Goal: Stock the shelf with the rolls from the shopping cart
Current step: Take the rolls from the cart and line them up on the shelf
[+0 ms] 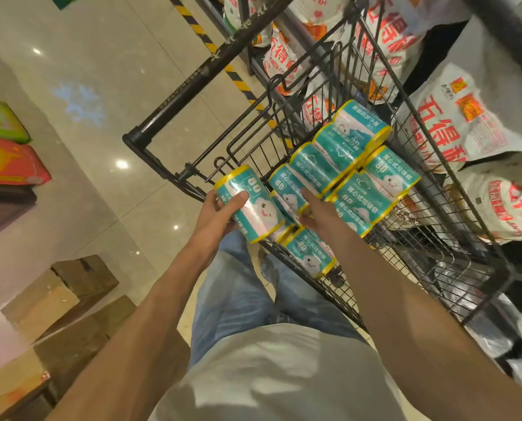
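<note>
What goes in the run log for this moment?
left hand: holds one roll | right hand: reaching into cart, on another roll | shelf: not visible

This is a shop, a supermarket aisle by the look of it. A black wire shopping cart (375, 208) stands on glossy pale floor tiles (102, 71), loaded with identical teal-and-yellow packaged rolls (344, 165). Printed white sacks (466, 123) of one brand are stacked along the right. Coloured retail packs (7, 159) sit at the left edge, with cardboard cartons (71, 299) on the floor below.
</note>
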